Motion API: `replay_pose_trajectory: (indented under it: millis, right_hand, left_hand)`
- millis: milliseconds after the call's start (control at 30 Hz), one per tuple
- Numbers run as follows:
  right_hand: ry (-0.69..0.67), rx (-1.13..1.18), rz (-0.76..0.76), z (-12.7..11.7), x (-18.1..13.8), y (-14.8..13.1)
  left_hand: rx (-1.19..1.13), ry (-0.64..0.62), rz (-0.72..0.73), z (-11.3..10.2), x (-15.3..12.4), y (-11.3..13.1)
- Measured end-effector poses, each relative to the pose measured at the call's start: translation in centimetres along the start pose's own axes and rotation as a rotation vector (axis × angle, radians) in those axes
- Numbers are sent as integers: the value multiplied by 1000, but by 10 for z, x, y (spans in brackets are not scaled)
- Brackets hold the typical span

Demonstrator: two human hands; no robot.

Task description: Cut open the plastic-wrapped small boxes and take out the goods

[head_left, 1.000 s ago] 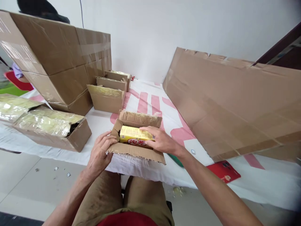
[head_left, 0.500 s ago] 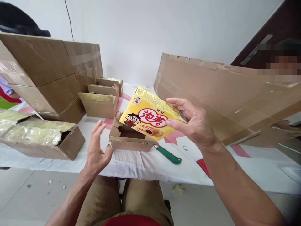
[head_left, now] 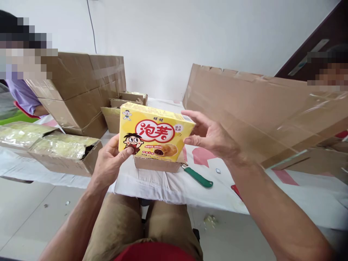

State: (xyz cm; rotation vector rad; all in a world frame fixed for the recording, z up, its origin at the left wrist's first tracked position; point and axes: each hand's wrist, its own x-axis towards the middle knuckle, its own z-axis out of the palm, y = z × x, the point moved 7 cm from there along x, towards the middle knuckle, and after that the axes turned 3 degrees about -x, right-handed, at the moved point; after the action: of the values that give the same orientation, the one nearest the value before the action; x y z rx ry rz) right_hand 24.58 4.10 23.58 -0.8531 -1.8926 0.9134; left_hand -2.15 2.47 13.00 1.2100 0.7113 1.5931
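A yellow snack box (head_left: 154, 134) with red and white lettering and a cartoon child is held up in front of me, its printed face towards me. My left hand (head_left: 110, 163) grips its left end, thumb on the front. At the right end my right hand (head_left: 210, 136) is closed round the side, thumb by the front edge. Right behind and below the snack box stands a small cardboard carton (head_left: 157, 165), mostly covered by it. A knife with a green handle (head_left: 198, 177) lies on the white cloth just right of that carton.
Cartons with yellow wrapped contents (head_left: 65, 146) stand at left. Stacked large boxes (head_left: 78, 83) rise behind them, with a person's purple sleeve (head_left: 23, 90) beyond. A big cardboard box (head_left: 239, 108) fills the right side. A red item (head_left: 237, 191) lies near my right forearm.
The snack box has turned more upright and moved left. My left hand, apart from it before, now grips its left end. My right hand has kept hold.
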Motion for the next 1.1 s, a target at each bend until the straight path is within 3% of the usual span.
replay_pose_trajectory:
  millis: [133, 300, 433, 567, 733, 867, 1100]
  right_hand:
    - [99, 19, -92, -2, 14, -9]
    - [217, -9, -235, -18, 55, -36]
    - [230, -34, -278, -19, 83, -39]
    - [198, -16, -289, -9, 97, -27]
    - [113, 0, -216, 12, 113, -5]
    - [-24, -70, -87, 48, 142, 23]
    - [-182, -629, 116, 117, 194, 97]
  left_hand:
    - [-52, 2, 115, 13, 22, 23]
    - [-84, 150, 364, 23, 65, 65]
    - [-130, 230, 391, 18, 92, 69]
    - [-139, 264, 356, 5, 94, 58]
    - [-253, 356, 322, -21, 76, 26]
    - [-373, 473, 194, -47, 69, -30]
    - [-369, 727, -18, -103, 84, -128]
